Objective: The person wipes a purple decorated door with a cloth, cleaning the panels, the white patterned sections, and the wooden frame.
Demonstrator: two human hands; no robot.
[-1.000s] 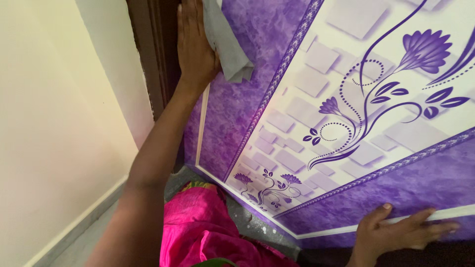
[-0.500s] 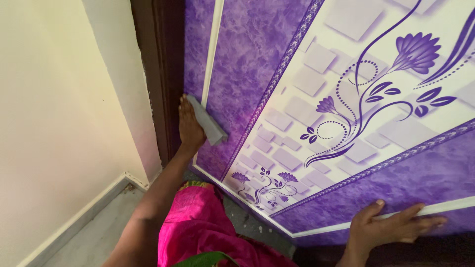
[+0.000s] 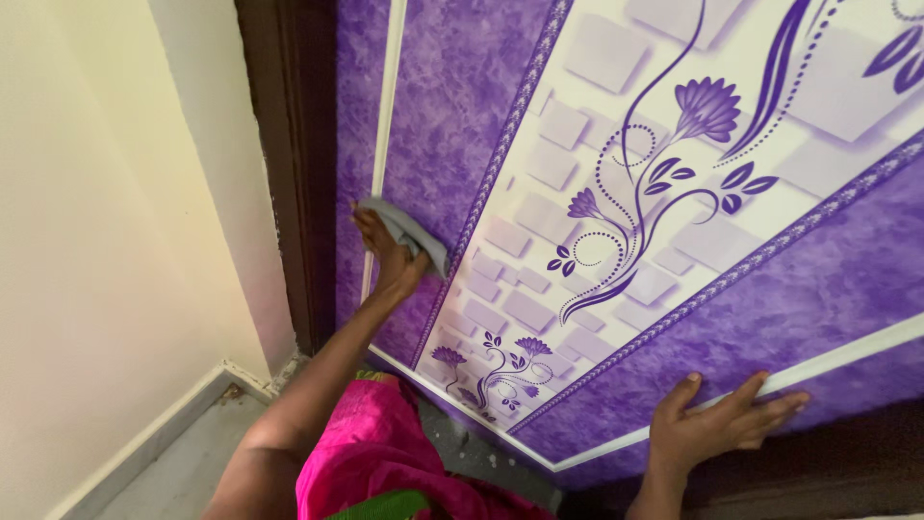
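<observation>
A purple door [image 3: 452,106] with white panels and a purple flower pattern fills most of the view. My left hand [image 3: 387,252] presses a grey cloth [image 3: 412,231] against the door's purple border, near its left edge and low down. My right hand [image 3: 717,424] lies flat with fingers spread on the door's lower right part, across a white trim strip [image 3: 847,351].
A dark brown door frame [image 3: 289,164] runs along the door's left side, with a cream wall [image 3: 106,241] and a pale skirting board [image 3: 154,438] beyond it. The floor [image 3: 183,472] is grey. My pink garment [image 3: 371,453] shows at the bottom.
My left hand has slid the cloth down the door's left edge from the top of the view to low on the border, then slightly right. My right hand stays on the door.
</observation>
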